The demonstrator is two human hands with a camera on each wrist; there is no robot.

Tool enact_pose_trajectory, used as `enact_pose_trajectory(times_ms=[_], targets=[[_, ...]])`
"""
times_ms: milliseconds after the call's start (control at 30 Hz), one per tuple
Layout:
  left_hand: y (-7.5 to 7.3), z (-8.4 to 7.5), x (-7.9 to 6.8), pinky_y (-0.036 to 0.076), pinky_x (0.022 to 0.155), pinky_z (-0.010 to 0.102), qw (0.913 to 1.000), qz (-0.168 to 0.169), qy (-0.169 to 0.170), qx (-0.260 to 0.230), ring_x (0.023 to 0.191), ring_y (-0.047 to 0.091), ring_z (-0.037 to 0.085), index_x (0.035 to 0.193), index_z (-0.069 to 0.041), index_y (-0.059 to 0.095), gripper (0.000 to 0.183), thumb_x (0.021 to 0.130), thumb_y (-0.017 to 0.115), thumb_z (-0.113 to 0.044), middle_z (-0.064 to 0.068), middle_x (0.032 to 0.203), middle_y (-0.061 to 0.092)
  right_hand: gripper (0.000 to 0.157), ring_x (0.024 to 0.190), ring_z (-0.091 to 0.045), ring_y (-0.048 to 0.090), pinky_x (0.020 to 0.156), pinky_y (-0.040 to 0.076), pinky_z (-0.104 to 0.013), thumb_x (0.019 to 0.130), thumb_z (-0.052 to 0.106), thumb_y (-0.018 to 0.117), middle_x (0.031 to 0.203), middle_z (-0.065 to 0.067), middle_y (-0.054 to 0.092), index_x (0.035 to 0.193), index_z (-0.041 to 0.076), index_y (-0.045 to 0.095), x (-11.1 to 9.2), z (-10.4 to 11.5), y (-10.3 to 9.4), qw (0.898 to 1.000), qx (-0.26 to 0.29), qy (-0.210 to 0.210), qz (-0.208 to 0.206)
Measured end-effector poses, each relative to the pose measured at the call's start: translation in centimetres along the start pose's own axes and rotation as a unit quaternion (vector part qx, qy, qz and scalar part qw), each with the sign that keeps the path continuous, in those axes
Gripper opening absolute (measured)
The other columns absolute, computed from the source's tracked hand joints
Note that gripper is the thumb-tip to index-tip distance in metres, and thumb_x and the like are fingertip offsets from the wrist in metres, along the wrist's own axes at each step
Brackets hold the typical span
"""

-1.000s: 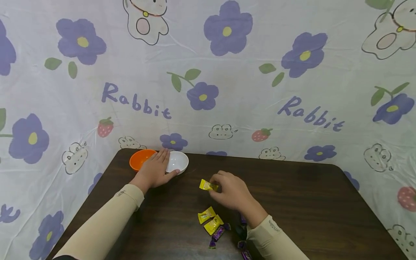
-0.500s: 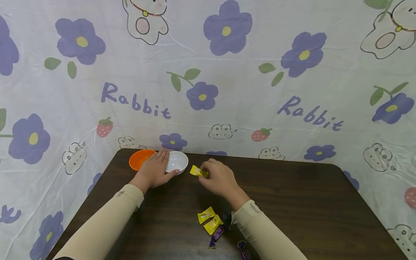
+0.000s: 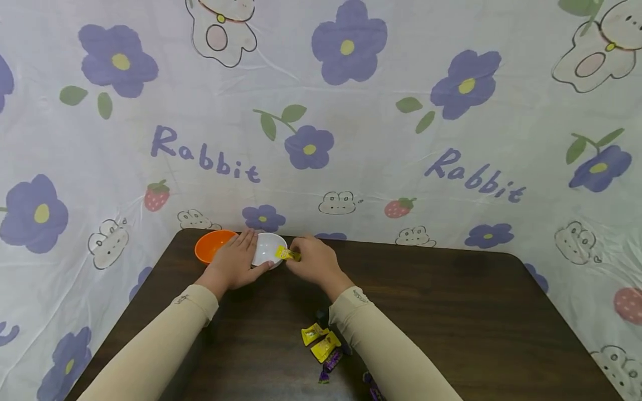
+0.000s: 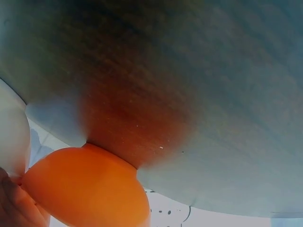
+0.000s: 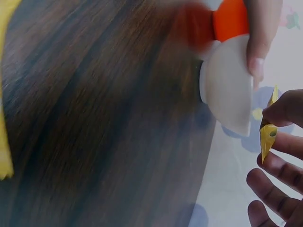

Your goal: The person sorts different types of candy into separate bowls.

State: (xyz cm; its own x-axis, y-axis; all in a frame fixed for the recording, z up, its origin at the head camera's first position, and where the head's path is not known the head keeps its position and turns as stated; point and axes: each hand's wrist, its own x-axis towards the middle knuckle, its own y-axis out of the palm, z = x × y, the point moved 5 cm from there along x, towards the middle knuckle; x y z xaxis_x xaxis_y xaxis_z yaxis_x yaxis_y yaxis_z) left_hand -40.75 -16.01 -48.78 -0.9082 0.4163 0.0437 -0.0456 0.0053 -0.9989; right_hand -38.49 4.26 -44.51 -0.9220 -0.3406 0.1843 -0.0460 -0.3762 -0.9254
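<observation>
The likeliest slip lies at the right rim of the white bowl [image 3: 264,248], where the right hand [image 3: 317,260] has its grip clamped on a yellow sweet [image 3: 283,253]. Thumb and finger pinch it, and its free end overlaps the rim in the head view; the right wrist camera shows the wrapper edge-on. How far it reaches over the hollow I cannot tell. If the fingers part too soon, the sweet could catch the rim and drop outside onto the counter [image 3: 451,312]. If the hand is too low, its knuckles could knock the bowl.

The left hand [image 3: 232,260] has its grip apart, fingers straight across the join between the white bowl and the orange bowl [image 3: 210,245], thumb at the near rim. That seems to steady both, yet too heavy a press could tip one, and a push could shift the pair, which stand near the counter's far edge. The thumb could also get in the sweet's way.

Nearer the person, two yellow wrappers [image 3: 326,346] and a purple wrapper [image 3: 331,361] lie close together, with the right sleeve [image 3: 386,351] just beside them, so a dragging forearm could scatter them
</observation>
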Motion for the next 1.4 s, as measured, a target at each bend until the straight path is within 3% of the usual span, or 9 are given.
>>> enact_pose_trajectory(times_ms=[333, 533, 733, 1100, 1400], targets=[[0.1, -0.2, -0.9, 0.023, 0.133, 0.055, 0.9998, -0.015, 0.010, -0.011, 0.163, 0.026, 0.040, 0.163, 0.006, 0.031, 0.098, 0.104, 0.040, -0.071, 0.023, 0.173, 0.029, 0.030, 0.085, -0.014, 0.064, 0.071, 0.060, -0.034, 0.100, 0.032, 0.069, 0.114, -0.002, 0.066, 0.125, 0.017, 0.075, 0.8, 1.4, 1.8, 0.999, -0.022, -0.026, -0.004], [-0.1, -0.5, -0.7, 0.023, 0.133, 0.054, 0.9997, -0.016, 0.018, 0.000, 0.163, 0.026, 0.040, 0.163, 0.006, 0.031, 0.097, 0.105, 0.039, -0.071, 0.023, 0.173, 0.028, 0.034, 0.083, -0.014, 0.062, 0.066, 0.057, -0.031, 0.102, 0.032, 0.068, 0.125, -0.002, 0.064, 0.133, 0.018, 0.072, 0.8, 1.5, 0.9, 0.999, -0.016, -0.045, -0.023], [-0.4, -0.4, -0.2, 0.023, 0.133, 0.054, 0.9996, -0.020, 0.017, 0.008, 0.163, 0.027, 0.040, 0.163, 0.006, 0.031, 0.098, 0.104, 0.038, -0.072, 0.023, 0.173, 0.029, 0.030, 0.086, -0.014, 0.063, 0.072, 0.059, -0.034, 0.102, 0.032, 0.070, 0.122, -0.001, 0.064, 0.128, 0.018, 0.074, 0.5, 1.3, -0.5, 0.998, -0.020, -0.051, -0.024], [-0.2, -0.1, -0.5, 0.022, 0.134, 0.054, 0.9999, -0.007, 0.008, -0.002, 0.163, 0.025, 0.040, 0.164, 0.006, 0.030, 0.100, 0.103, 0.039, -0.074, 0.023, 0.174, 0.027, 0.026, 0.083, -0.011, 0.058, 0.072, 0.056, -0.031, 0.100, 0.037, 0.073, 0.112, 0.002, 0.063, 0.121, 0.022, 0.075, -1.6, -0.1, -1.5, 0.997, -0.046, -0.061, 0.018], [-0.3, -0.3, -0.5, 0.023, 0.134, 0.055, 0.9999, -0.008, 0.002, -0.005, 0.163, 0.025, 0.040, 0.164, 0.005, 0.031, 0.099, 0.103, 0.040, -0.073, 0.022, 0.174, 0.027, 0.023, 0.082, -0.010, 0.058, 0.072, 0.055, -0.030, 0.100, 0.034, 0.074, 0.112, 0.003, 0.064, 0.118, 0.020, 0.077, -4.7, -1.1, -2.7, 0.995, -0.023, -0.097, 0.032]])
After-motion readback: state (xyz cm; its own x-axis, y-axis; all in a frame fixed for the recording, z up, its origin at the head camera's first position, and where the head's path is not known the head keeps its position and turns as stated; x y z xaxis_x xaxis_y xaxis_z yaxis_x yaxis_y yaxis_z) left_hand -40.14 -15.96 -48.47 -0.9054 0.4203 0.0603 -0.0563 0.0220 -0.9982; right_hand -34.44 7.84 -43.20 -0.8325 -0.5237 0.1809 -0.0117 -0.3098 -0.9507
